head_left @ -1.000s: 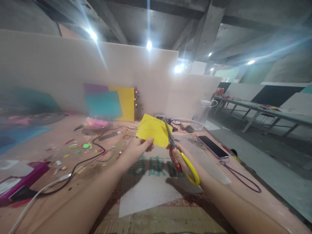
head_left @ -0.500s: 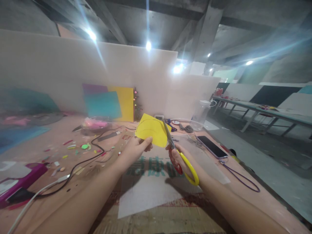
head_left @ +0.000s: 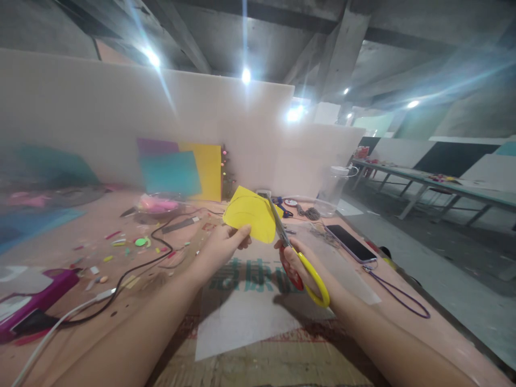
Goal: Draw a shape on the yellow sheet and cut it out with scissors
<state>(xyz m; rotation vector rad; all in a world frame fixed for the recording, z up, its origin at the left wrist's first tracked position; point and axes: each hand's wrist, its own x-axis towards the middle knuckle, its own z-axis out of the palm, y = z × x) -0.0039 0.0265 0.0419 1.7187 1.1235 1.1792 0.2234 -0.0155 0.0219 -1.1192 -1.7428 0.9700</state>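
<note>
A piece of yellow paper (head_left: 250,215) with a curved line drawn across it is pinched by my left hand (head_left: 234,239), thumb on top. In my right hand (head_left: 302,263) is a pair of scissors (head_left: 278,220) with one yellow and one red handle loop. The scissor blades lie at the right side of the paper, with part of the sheet showing beyond them. Below both hands, a translucent white sheet (head_left: 242,328) covers printed green characters on cardboard (head_left: 250,371).
A phone (head_left: 350,243) with a purple strap lies at the right edge. Foam scraps, a black cable (head_left: 149,258) and a magenta device (head_left: 44,301) are on the left. Coloured sheets (head_left: 169,172) lean against the back panel. A clear lidded container (head_left: 332,193) stands back right.
The yellow paper and my left hand have shifted very slightly left. My right hand and the scissors are in almost the same place.
</note>
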